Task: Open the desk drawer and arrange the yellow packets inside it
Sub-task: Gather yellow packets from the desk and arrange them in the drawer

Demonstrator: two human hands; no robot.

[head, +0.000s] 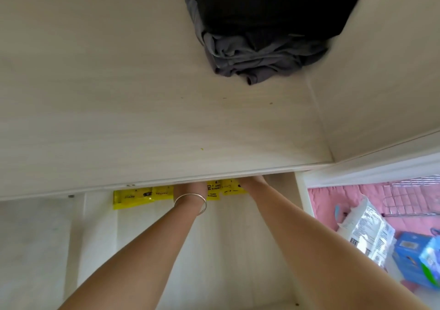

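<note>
Fingers of both hands hidden under the front edge of the bench [142, 109], so cannot tell whether straight, curled or gripping anything. Only the back of the left hand [189, 189] and the heel of the right hand [252, 181] visible, both reaching deep into the open drawer [223, 250], the left wrist ringed by a thin silver bangle [190, 202]. Bare forearms stretched side by side from the lower edge of the view toward the drawer's far end.

Yellow packets [142, 195] lying flat in a row on the drawer's pale floor at its back, partly tucked beneath the bench edge: some left of the left hand, more [227, 187] between the two wrists, black print reading "HAND WARMER". Contact between hands and packets not visible.

On the bench top, far from the drawer, a pile of folded dark clothes [257, 31], black over grey. To the right, lower down, a pink quilted cover [333, 195] carrying a white printed plastic bag [366, 228] and blue boxes [414, 252].
</note>
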